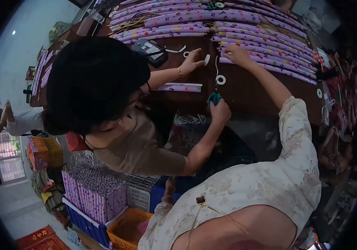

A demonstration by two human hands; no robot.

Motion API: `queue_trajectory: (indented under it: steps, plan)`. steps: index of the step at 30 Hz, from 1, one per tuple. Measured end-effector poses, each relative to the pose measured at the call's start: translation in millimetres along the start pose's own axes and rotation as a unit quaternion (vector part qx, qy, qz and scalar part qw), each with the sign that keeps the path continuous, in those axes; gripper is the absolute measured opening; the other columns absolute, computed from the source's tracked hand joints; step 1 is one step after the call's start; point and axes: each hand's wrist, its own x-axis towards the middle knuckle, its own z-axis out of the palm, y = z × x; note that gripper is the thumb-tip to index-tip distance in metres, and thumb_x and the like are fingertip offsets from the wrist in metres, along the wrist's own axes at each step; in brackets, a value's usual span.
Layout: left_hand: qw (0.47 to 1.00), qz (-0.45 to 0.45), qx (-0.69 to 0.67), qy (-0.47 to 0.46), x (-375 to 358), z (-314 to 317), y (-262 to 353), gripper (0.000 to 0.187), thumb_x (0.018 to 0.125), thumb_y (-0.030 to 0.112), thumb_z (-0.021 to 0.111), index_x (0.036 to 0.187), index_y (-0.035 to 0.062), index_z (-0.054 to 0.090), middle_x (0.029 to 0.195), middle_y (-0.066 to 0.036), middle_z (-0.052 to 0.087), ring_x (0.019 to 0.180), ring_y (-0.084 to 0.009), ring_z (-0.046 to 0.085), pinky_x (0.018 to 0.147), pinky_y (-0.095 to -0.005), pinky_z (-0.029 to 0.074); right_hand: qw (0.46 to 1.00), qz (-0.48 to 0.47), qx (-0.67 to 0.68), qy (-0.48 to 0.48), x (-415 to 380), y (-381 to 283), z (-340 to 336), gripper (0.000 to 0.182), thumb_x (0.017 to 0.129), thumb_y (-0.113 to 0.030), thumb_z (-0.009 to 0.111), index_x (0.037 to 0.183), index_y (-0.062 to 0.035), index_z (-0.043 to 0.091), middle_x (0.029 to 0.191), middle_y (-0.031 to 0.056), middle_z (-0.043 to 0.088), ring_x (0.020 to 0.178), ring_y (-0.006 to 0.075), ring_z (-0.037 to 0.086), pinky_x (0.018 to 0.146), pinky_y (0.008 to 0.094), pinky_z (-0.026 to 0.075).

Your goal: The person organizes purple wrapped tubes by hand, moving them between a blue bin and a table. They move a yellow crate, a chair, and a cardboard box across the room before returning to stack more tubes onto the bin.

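Where the head view covers the dark brown table (253, 89), the wearer's right hand (235, 55) is positioned over the near-left ends of the lilac paper-like tubes printed with coloured motifs (266, 50). The fingers are curled, tips drawn together; whether they grip a tube end cannot be told.

Reference relation: from these fingertips, the tubes extend rightward, long axes side by side and sloping slightly toward the wearer. The right hand is the nearer one. The left hand (168, 191) is low, well apart from the tubes, beside the blue plastic bin (156, 194); its finger state cannot be determined.

A narrow white strip (216, 64) is just left of the right fingertips. The co-worker's braceleted hand (192, 62) holds a white ring-shaped roll (207, 60); the other hand (221, 111) grips a green-handled tool (214, 98).
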Motion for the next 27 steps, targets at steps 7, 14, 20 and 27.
queue_trajectory:
  steps: [7, 14, 20, 27]
  plan:
    - [0.972, -0.126, -0.081, 0.179, -94.3, 67.2, -2.8, 0.035, 0.079, 0.030, 0.053, 0.101, 0.0020, 0.055, 0.095, -0.019, 0.058, 0.087, -0.0313, 0.056, 0.075, -0.0370, 0.045, 0.991, -0.097, -0.096, 0.011, 147.2, 79.6, 67.3, 0.018, 0.072, -0.025, 0.059, 0.083, -0.0120, 0.062, 0.086, 0.0068, 0.059, 0.087, 0.0267, 0.055, 0.075, 0.0388, 0.041]
    - [0.870, -0.125, -0.291, 0.378, -202.8, 150.8, 152.5, 0.034, 0.081, 0.026, 0.053, 0.103, 0.0002, 0.056, 0.094, -0.014, 0.061, 0.083, -0.0234, 0.059, 0.074, -0.0305, 0.046, 0.967, -0.112, -0.219, -0.069, 192.2, 76.8, 91.3, 0.020, 0.073, -0.022, 0.057, 0.089, -0.0102, 0.059, 0.092, 0.0072, 0.058, 0.092, 0.0218, 0.053, 0.078, 0.0352, 0.038]
    - [0.943, 0.008, -0.227, 0.245, -224.6, 108.7, 356.2, 0.030, 0.084, 0.024, 0.052, 0.106, 0.0044, 0.056, 0.087, -0.013, 0.062, 0.082, -0.0214, 0.060, 0.073, -0.0289, 0.046, 0.963, -0.120, -0.242, -0.025, 201.7, 88.9, 118.0, 0.020, 0.078, -0.022, 0.051, 0.092, -0.0102, 0.057, 0.091, 0.0080, 0.057, 0.089, 0.0228, 0.055, 0.075, 0.0383, 0.039]
    - [0.938, 0.272, -0.139, 0.162, -188.1, 50.6, 530.6, 0.032, 0.085, 0.020, 0.051, 0.113, 0.0042, 0.050, 0.105, -0.016, 0.056, 0.096, -0.0270, 0.055, 0.081, -0.0310, 0.043, 0.950, -0.128, -0.273, -0.081, 200.4, 70.8, 96.3, 0.025, 0.074, -0.022, 0.053, 0.097, -0.0118, 0.056, 0.095, 0.0101, 0.058, 0.089, 0.0230, 0.055, 0.082, 0.0407, 0.033]
